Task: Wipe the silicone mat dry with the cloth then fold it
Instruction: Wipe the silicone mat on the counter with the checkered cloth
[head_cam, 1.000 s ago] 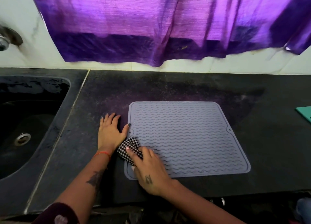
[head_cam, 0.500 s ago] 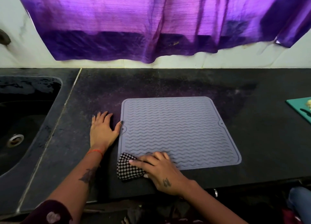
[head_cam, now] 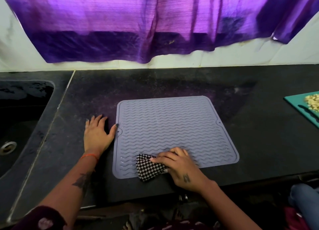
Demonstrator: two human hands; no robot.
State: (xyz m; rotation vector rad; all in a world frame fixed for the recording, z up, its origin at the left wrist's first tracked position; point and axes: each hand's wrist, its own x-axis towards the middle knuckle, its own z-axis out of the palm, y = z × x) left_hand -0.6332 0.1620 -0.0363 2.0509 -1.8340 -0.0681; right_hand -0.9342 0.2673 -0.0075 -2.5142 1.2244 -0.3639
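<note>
Black stone makes up the counter [head_cam: 172,84], and a purple curtain [head_cam: 155,22] hangs over the pale wall behind it. At the counter's left end the dark sink [head_cam: 22,119] is sunk in, its metal drain [head_cam: 7,147] showing. At the right edge sits a teal cutting board [head_cam: 300,103] with chopped pale bits [head_cam: 312,102] heaped on it.

My grey silicone mat [head_cam: 172,131] lies flat near the front edge of the counter, ridged side up. My left hand [head_cam: 97,134] rests spread and flat on the stone just beside the mat's left edge, its thumb touching that edge. My right hand [head_cam: 179,167] has its fingers curled over the checked cloth [head_cam: 148,167], pressing it onto the mat's front left corner; part of the cloth hangs past the mat's front edge.

Since half a second ago, the cloth has slid rightward along the front edge, away from the corner itself, while my left hand has stayed put.
</note>
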